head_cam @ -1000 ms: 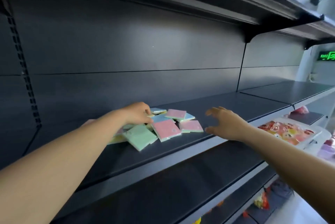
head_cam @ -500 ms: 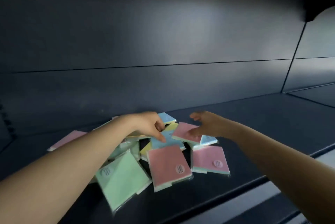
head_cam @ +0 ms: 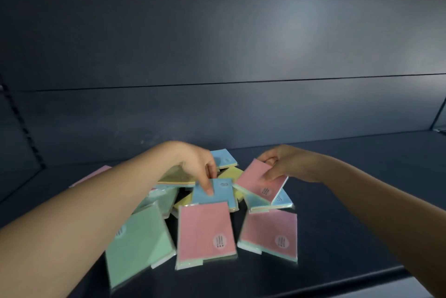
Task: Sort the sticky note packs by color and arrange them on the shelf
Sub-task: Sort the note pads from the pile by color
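Nearest the shelf (head_cam: 337,237) front edge you have one green pack (head_cam: 140,237) and two pink packs (head_cam: 205,230), flat, long axes running front to back. Mid-pile: your left hand (head_cam: 193,165), fingers curled, thumb pressing a blue pack (head_cam: 217,192); your right hand (head_cam: 287,165), fingers pinched on a tilted pink pack (head_cam: 260,182). Visible count: four pink, three blue, about two yellow, at least two green.

Two bare forearms, no sleeves — left hand (head_cam: 193,162), right hand (head_cam: 289,165), ringless fingers (head_cam: 208,184).
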The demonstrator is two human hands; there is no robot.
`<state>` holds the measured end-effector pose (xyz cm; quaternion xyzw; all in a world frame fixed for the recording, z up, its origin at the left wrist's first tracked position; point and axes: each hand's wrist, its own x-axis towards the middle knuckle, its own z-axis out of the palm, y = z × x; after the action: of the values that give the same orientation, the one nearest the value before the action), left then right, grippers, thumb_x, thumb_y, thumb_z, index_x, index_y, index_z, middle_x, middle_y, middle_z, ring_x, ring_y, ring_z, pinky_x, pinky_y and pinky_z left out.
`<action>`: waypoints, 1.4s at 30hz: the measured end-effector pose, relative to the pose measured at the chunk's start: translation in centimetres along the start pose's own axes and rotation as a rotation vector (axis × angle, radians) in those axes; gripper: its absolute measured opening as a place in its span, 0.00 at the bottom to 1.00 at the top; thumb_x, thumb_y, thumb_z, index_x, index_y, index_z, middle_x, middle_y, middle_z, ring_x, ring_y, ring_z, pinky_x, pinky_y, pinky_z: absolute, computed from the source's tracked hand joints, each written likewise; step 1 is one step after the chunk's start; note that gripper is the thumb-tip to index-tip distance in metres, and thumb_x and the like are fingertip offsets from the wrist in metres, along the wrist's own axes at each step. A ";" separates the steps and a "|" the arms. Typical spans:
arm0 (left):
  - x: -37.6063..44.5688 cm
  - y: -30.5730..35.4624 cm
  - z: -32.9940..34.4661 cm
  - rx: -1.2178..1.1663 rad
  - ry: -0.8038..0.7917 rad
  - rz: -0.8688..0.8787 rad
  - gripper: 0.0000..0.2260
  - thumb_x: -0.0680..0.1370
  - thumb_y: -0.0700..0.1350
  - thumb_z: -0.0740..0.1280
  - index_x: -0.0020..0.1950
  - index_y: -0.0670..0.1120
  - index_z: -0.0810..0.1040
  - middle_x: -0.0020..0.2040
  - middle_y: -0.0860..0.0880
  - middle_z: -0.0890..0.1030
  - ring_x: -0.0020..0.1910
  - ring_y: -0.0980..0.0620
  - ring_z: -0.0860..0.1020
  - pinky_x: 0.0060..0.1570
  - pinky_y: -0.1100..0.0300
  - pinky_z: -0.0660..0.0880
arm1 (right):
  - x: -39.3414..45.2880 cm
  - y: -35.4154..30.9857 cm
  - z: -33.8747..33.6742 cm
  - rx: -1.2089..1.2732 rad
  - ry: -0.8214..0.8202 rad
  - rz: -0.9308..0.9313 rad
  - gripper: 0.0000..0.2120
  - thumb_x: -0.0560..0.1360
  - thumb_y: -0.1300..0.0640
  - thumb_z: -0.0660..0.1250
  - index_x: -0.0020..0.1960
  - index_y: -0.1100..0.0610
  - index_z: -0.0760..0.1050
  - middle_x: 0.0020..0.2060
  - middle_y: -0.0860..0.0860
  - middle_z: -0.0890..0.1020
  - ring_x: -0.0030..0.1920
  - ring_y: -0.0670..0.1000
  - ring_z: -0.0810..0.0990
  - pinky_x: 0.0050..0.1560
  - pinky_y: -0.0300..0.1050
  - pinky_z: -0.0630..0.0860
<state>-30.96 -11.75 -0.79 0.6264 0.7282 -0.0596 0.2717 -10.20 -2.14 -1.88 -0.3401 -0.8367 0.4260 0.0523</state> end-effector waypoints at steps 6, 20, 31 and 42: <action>-0.7 -0.4 -0.4 -0.095 0.039 -0.018 0.09 0.69 0.45 0.76 0.47 0.49 0.81 0.41 0.55 0.81 0.43 0.54 0.78 0.54 0.58 0.75 | -0.2 1.2 -1.4 0.144 0.061 -0.010 0.13 0.68 0.70 0.71 0.49 0.58 0.76 0.42 0.55 0.81 0.40 0.52 0.81 0.46 0.44 0.76; -8.1 -3.3 1.3 -0.981 0.714 0.063 0.15 0.71 0.34 0.72 0.54 0.46 0.75 0.50 0.48 0.81 0.47 0.50 0.80 0.50 0.54 0.77 | -5.0 -4.9 -0.1 0.461 0.325 -0.088 0.08 0.75 0.71 0.62 0.52 0.64 0.76 0.43 0.58 0.82 0.41 0.54 0.80 0.44 0.45 0.76; -28.7 -19.7 8.1 -1.465 0.830 -0.033 0.07 0.77 0.30 0.60 0.45 0.41 0.68 0.52 0.39 0.76 0.49 0.43 0.78 0.46 0.50 0.76 | -7.3 -20.1 20.0 0.550 0.334 -0.140 0.07 0.75 0.70 0.63 0.44 0.60 0.75 0.42 0.56 0.81 0.40 0.51 0.79 0.42 0.41 0.75; -46.4 -38.6 14.5 -1.598 1.115 -0.268 0.07 0.75 0.31 0.66 0.41 0.41 0.73 0.44 0.43 0.78 0.42 0.50 0.78 0.45 0.59 0.77 | -6.2 -36.7 41.3 0.638 0.197 -0.169 0.06 0.75 0.70 0.63 0.44 0.60 0.73 0.42 0.56 0.82 0.43 0.52 0.81 0.43 0.44 0.78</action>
<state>-59.67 -66.79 -0.99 0.1090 0.6431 0.7243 0.2237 -40.31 -48.80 0.81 -0.2755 -0.6775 0.6255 0.2718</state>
